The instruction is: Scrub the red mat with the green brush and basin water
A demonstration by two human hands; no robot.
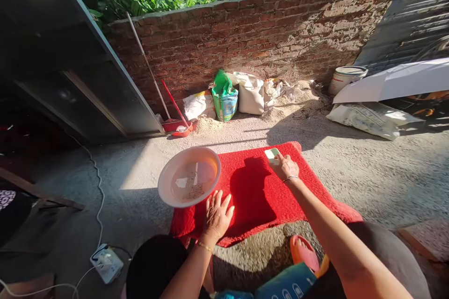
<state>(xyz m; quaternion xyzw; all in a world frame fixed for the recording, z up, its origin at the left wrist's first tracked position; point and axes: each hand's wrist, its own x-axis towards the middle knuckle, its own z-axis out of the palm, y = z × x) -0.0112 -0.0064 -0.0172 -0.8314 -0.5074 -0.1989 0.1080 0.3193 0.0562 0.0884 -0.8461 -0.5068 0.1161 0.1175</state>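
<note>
A red fluffy mat (238,168) lies spread in front of me, part of it in shadow. My left hand (216,217) rests on its near left part, fingers spread and nothing in them, close to the basin's rim. My right hand (286,167) grips a small pale green and white block (272,155) at the mat's far right part. Whether it is a brush or a bar of soap cannot be told. A pale pink basin (165,188) stands on the mat's left end, with liquid and light brown bits at its bottom.
By the brick wall (245,32) stand a green bag (225,103), a white sack (251,96) and a red dustpan (182,131). A bucket (347,77) is at the right. A white power strip (106,263) with a cord lies at the lower left.
</note>
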